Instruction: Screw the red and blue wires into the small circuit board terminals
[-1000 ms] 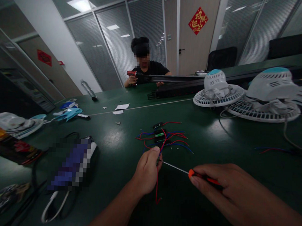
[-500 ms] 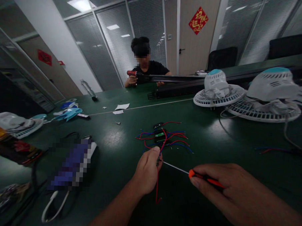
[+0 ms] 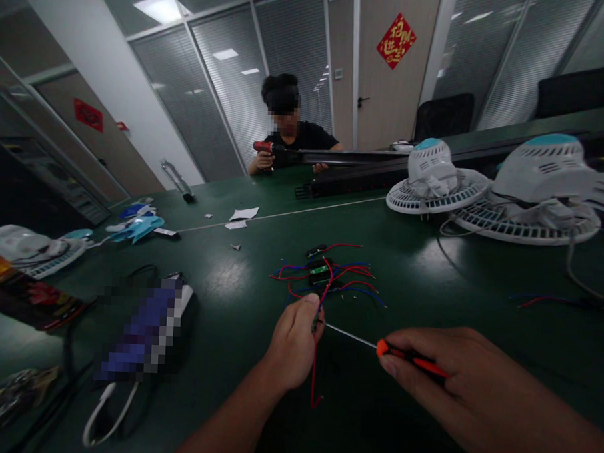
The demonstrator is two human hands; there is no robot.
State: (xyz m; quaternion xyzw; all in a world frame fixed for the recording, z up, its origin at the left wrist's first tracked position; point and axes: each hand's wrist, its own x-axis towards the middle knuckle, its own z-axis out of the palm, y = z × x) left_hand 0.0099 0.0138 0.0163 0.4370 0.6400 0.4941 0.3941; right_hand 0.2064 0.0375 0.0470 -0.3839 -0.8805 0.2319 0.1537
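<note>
My left hand (image 3: 294,343) is closed on a small wired circuit piece (image 3: 316,322), mostly hidden by the fingers. One red wire (image 3: 314,377) hangs down from it, and red and blue wires rise above the thumb. In my right hand (image 3: 455,387) is a screwdriver (image 3: 352,336) with an orange and black handle. Its shaft points left, and the tip meets the circuit piece at my left fingers. Just beyond my left hand lie small black parts with a green circuit board (image 3: 320,271) and several red and blue wires. A small black part (image 3: 316,250) with a red wire sits behind them.
White fan housings (image 3: 436,185) stand at the right on the green table (image 3: 250,271). A pixelated blue object (image 3: 145,326) and a drink bottle (image 3: 23,294) are at left. Opposite, a person (image 3: 306,134) holds a red-handled tool (image 3: 263,147) by long black bars (image 3: 359,179).
Almost nothing differs. Both hands keep the same hold, with the screwdriver tip still at the circuit piece; the view has shifted very slightly.
</note>
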